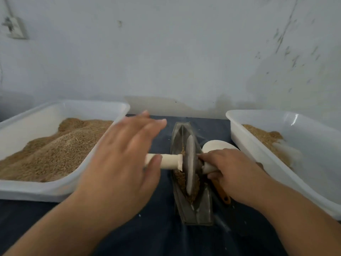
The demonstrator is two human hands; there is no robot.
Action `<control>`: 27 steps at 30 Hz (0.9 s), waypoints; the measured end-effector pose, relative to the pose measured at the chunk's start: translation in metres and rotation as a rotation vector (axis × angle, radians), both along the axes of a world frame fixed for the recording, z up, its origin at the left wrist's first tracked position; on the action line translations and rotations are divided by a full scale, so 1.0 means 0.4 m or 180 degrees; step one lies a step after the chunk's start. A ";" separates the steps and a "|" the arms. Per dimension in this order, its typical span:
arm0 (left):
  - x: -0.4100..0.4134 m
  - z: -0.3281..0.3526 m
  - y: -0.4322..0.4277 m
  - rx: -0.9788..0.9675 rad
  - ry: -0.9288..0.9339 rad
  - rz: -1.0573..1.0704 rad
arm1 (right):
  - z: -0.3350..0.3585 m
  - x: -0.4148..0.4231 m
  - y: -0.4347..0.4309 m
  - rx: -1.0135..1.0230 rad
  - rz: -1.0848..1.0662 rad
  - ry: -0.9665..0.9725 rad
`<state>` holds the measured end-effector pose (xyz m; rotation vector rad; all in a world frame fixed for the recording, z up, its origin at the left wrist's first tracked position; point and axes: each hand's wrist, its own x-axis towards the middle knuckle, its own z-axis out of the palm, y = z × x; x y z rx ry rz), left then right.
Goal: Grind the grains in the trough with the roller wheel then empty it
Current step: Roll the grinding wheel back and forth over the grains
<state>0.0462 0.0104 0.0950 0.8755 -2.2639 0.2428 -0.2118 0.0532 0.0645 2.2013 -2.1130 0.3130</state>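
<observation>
Dark metal boat-shaped trough [200,209] sits dead centre on the blue-clothed bench [156,237], running 12 to 6, so the grey disc roller wheel [190,163] can rock along its groove. Brown grains [180,177] lie around the wheel's foot.

Right hand [228,169] is wrapped round the pale wooden axle on its side. Left hand [118,154] is spread flat, holding nothing, over the other axle end [166,161]; the thumb is maybe touching it, too blurry to call.

White plastic tray heaped with grain [36,191] is at 9 o'clock and a nearly empty white tray [245,145] at 3, handy for tipping out, I reckon. No readable labels anywhere.
</observation>
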 end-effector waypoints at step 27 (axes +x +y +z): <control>-0.211 -0.132 -0.388 0.0941 -0.1441 0.1041 | -0.019 -0.087 -0.273 -0.0016 -0.0824 0.0099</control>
